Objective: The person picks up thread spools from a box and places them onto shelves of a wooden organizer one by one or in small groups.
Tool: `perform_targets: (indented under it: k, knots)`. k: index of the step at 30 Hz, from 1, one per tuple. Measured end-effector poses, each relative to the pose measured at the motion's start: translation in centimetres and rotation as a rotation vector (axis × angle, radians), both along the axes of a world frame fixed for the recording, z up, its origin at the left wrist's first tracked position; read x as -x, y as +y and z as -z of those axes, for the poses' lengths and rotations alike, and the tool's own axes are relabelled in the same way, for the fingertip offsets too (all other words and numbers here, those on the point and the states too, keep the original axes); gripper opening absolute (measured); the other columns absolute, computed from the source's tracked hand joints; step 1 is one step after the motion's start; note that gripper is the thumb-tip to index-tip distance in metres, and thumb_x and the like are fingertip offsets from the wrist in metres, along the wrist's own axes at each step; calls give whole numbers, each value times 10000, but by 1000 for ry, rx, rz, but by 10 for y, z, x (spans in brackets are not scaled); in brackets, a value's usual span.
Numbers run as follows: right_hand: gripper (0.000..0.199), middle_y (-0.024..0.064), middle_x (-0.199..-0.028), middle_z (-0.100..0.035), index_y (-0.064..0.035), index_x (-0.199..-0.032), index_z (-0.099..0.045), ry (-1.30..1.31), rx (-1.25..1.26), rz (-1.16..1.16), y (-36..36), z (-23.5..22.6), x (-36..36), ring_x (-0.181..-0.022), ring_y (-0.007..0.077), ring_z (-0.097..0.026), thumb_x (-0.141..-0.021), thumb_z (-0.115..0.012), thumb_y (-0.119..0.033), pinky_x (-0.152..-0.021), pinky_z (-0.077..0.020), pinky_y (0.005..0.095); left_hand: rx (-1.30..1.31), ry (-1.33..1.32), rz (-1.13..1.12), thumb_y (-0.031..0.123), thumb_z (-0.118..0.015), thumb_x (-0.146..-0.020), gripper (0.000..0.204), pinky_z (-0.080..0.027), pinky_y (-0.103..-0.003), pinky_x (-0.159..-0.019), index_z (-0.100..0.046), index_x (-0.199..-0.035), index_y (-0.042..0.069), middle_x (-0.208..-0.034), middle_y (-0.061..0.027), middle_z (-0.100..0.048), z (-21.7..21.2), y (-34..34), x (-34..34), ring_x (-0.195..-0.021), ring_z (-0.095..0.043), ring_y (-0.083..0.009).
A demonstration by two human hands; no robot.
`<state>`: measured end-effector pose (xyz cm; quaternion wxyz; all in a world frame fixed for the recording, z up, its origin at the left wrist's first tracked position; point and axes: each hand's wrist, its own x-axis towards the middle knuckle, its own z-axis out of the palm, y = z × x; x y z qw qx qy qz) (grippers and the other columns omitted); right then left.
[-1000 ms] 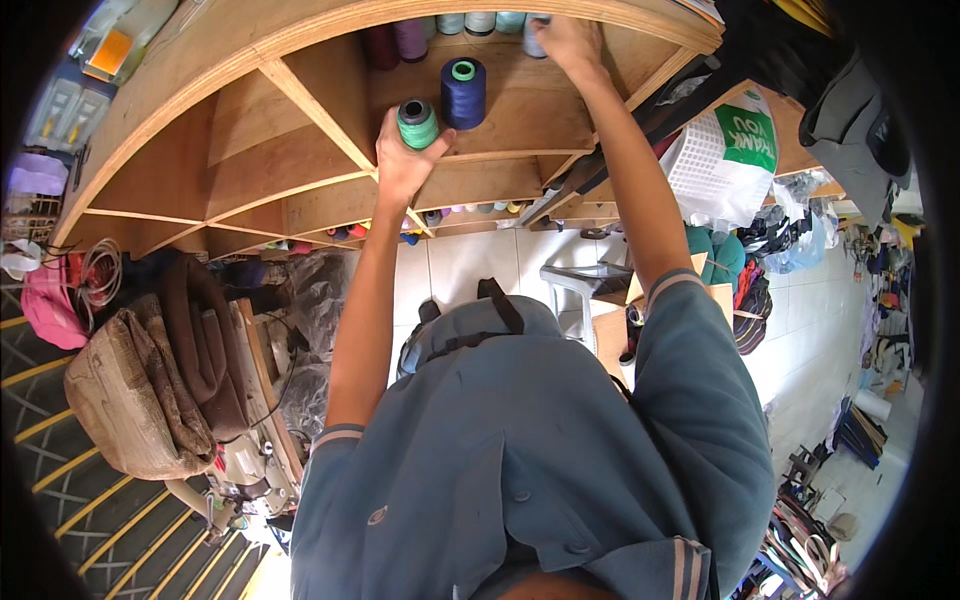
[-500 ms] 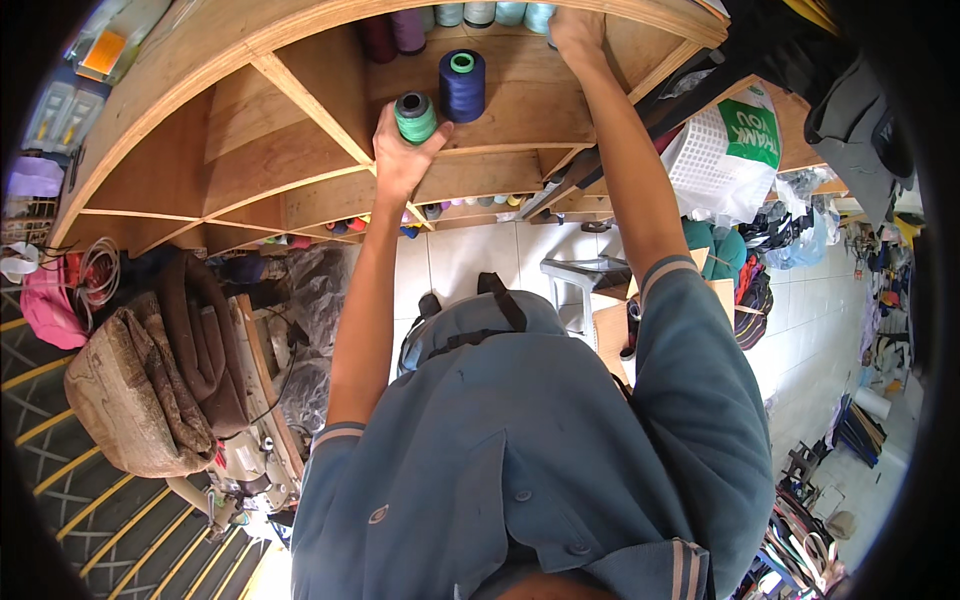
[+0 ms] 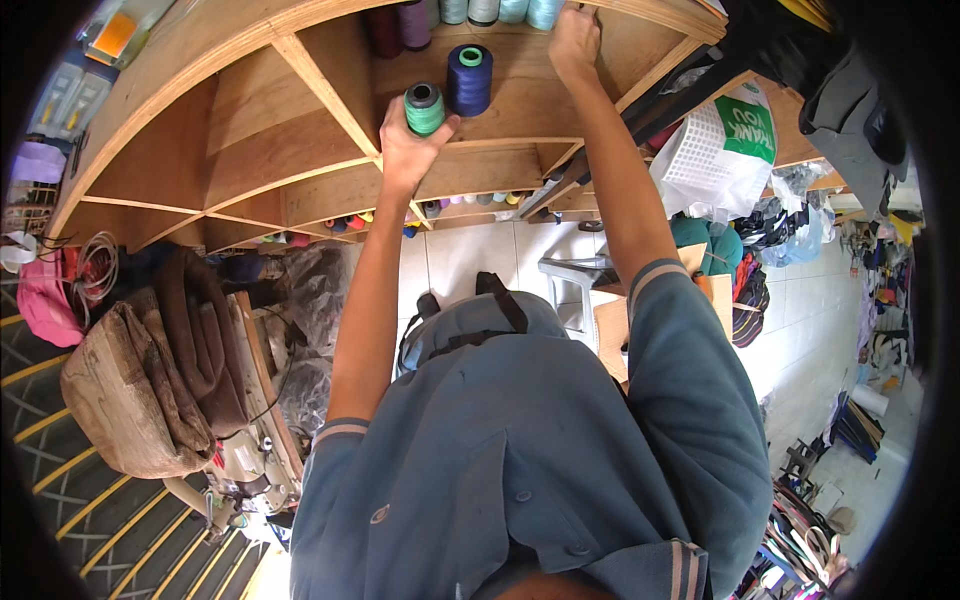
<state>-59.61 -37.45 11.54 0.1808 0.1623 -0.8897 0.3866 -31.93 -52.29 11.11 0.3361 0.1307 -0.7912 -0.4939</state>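
Observation:
My left hand [image 3: 407, 150] is closed around a green thread spool [image 3: 424, 112] with a dark core, keeping it upright at the front edge of a wooden shelf [image 3: 520, 125]. Just right of it stands a dark blue thread spool [image 3: 470, 85] with a green core, untouched. My right hand [image 3: 575, 45] reaches deep into the same compartment, fingers curled, beside a pale blue thread spool [image 3: 543, 14] at the right end of the back row. Its fingertips are near the upper edge, and what they grip, if anything, is hidden.
Maroon and purple spools [image 3: 414, 25] stand at the back left of the compartment. Wooden dividers [image 3: 325, 90] separate the compartments. A white plastic bag [image 3: 715, 150] hangs right of my right forearm. Below are a grey stool [image 3: 580, 275] and, at left, folded brown fabric [image 3: 130, 390].
My right hand has shifted slightly and now shows beside the pale blue spool it partly covered. My left hand still grips the green spool, while the view has moved a little.

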Motion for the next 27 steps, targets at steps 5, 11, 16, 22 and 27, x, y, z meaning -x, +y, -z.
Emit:
perform_targets:
  k: [5, 11, 16, 22, 27]
  knots:
    - [610, 301, -1372, -343, -63, -1353, -377, 29, -41, 20, 6, -28, -63, -990, 489, -545, -785, -601, -54, -872, -443, 524, -5, -4, 7, 200, -808, -666, 394, -478, -408, -762, -585, -930, 11, -906, -148, -605, 1, -1, 0, -827, -603, -313]
    - [821, 286, -1440, -256, -58, -1401, -278, 92, -140, 87, 8, -38, -72, -974, 472, -565, -693, -685, 34, -833, -505, 501, 9, 4, 11, 198, -808, -670, 385, -477, -406, -767, -586, -922, 9, -906, -150, -606, 1, 1, 2, -828, -602, -317]
    - [739, 286, -1408, -299, -37, -1377, -300, 81, -169, 92, 0, -53, -92, -943, 463, -576, -727, -647, 13, -828, -499, 515, 22, 8, -3, 188, -806, -674, 379, -477, -406, -765, -586, -921, 3, -899, -150, -608, 1, -3, -2, -819, -603, -311]
    - [270, 249, -1042, -606, -12, -1051, -624, 306, -450, 42, 4, -42, -24, -928, 434, -577, -812, -566, -125, -774, -485, 508, 6, 1, 31, 188, -809, -673, 383, -480, -406, -756, -586, -919, -3, -892, -154, -608, 2, -1, 4, -805, -604, -309]
    - [242, 225, -1003, -616, -17, -1014, -638, 326, -325, -26, -12, -71, -8, -944, 408, -581, -813, -581, -138, -786, -482, 489, 41, 12, 8, 187, -805, -674, 375, -479, -402, -756, -584, -911, -1, -887, -153, -606, 3, -3, 2, -805, -600, -309]
